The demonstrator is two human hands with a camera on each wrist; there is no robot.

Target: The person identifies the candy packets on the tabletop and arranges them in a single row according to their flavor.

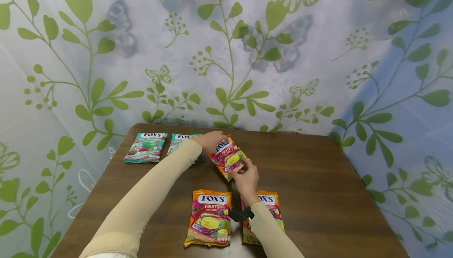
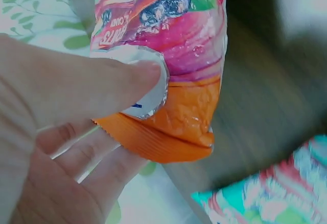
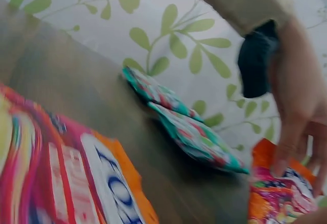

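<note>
Both hands hold one orange and pink bag of Fox's fruit candy [image 1: 230, 157], tilted above the table. My left hand [image 1: 211, 140] grips its top end; in the left wrist view the thumb presses the front of the candy bag [image 2: 191, 55] over the white label, with fingers behind. My right hand [image 1: 246, 177] pinches the lower right edge between thumb and fingers. In the right wrist view, the held bag [image 3: 278, 193] shows low at the right, below the left hand [image 3: 301, 106].
Two teal mint candy bags [image 1: 146, 148] lie at the back left, one partly behind the left forearm. Two more fruit candy bags [image 1: 209, 220] lie near the front, the right one [image 1: 274, 207] partly covered by the right wrist. The brown table [image 1: 318, 187] meets a leaf-patterned curtain [image 1: 198, 65].
</note>
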